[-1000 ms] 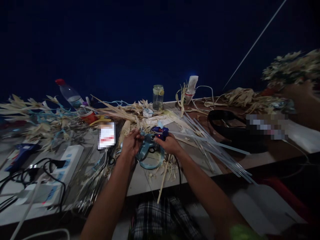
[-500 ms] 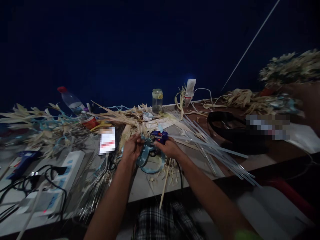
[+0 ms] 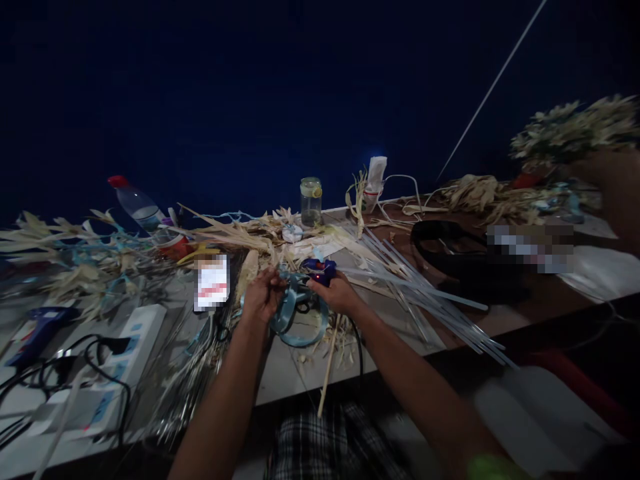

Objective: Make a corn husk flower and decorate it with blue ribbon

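My right hand [image 3: 333,292] is wrapped round a dark blue hot glue gun [image 3: 321,270] with a small red light. A long translucent glue stick [image 3: 425,287] runs out to the right behind the gun. Close on the left, my left hand [image 3: 267,293] has its fingers pinched together; what they hold is too small to make out. Loops of light blue ribbon [image 3: 303,339] lie between and below both hands, beside the left fingers. Dry husk scraps [image 3: 345,343] are scattered under the gun, and a thin pale stalk [image 3: 328,373] points toward me.
At left are a white power strip [image 3: 143,330], a second blue glue gun [image 3: 40,333] and a phone [image 3: 211,283]. Wire stems [image 3: 187,380] lie beside them. A jar [image 3: 311,200] stands behind; loose glue sticks [image 3: 450,327] and a black strap-like object [image 3: 445,250] lie right.
The view has shifted slightly, so background things sit a little further left. Both hands keep nearly the same pose, the right still holding the glue gun.
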`<state>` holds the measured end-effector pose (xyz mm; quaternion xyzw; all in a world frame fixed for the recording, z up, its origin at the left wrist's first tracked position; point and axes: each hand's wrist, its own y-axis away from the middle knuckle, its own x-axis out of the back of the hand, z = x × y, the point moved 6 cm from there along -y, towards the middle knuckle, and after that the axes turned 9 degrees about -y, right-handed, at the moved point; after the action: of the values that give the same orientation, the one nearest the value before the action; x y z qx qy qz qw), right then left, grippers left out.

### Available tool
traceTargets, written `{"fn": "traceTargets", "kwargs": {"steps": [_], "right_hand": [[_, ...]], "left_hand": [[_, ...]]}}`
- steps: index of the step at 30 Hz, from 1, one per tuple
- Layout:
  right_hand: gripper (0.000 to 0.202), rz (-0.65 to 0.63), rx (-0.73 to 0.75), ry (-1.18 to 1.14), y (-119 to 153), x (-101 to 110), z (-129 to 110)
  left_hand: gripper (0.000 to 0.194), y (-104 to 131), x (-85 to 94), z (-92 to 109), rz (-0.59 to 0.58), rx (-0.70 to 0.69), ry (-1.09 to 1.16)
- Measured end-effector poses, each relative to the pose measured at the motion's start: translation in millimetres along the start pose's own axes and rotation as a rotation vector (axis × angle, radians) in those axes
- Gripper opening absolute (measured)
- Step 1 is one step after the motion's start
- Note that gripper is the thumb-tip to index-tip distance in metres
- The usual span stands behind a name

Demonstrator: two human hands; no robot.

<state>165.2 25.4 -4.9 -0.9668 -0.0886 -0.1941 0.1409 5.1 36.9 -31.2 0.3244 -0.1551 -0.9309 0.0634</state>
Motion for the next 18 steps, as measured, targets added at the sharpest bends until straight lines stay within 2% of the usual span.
{"fn": "traceTargets", "kwargs": {"steps": [4,11,18], "right_hand": [[0.039,-0.032,-0.012,0.037,-0.1,-2.2,1.4],[0.035,-0.005,0.0,0.013,-0.6,0.4,-0.3],[0.035,-0.07,-0.004,0.062,1.9,-2.8,-1.4]], "left_hand": [[0.019,-0.7,-0.7,0.7,-0.016,-0.025,-0.013],[0.017,-0.9,-1.0,0.1,-0.008,-0.019,0.019],[0.017,-1.3,-2.1,2.4,-0.008,-0.038,0.036]]}}
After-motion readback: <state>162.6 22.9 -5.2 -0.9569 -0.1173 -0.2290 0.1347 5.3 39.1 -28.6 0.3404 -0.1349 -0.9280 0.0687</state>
